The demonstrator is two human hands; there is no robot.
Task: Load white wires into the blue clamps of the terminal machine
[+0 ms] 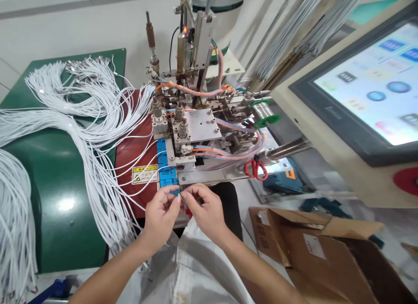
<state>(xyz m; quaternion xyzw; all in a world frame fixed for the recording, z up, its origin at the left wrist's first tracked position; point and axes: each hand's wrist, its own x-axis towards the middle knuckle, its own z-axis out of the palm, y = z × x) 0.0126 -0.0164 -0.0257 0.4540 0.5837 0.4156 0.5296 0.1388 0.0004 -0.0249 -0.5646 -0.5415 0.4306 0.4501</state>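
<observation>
My left hand (162, 213) and my right hand (206, 209) meet at the near end of a row of blue clamp blocks (167, 175). Thumb and fingers are pinched together on both, around something small and dark that I cannot make out. White cables (148, 152) run from the left into the blue blocks. One of them comes close to my left wrist. Just beyond my fingers stands the bench machine, with its metal plate (199, 126), hoses and a vertical rod unit.
Bundles of white cables (88, 164) lie over a green table (81, 234) at left. Red-handled scissors (255, 169) and a solder-like wire spool (264, 113) are on the machine's right. A touchscreen (369, 86) juts in at right, above an open cardboard box (320, 251).
</observation>
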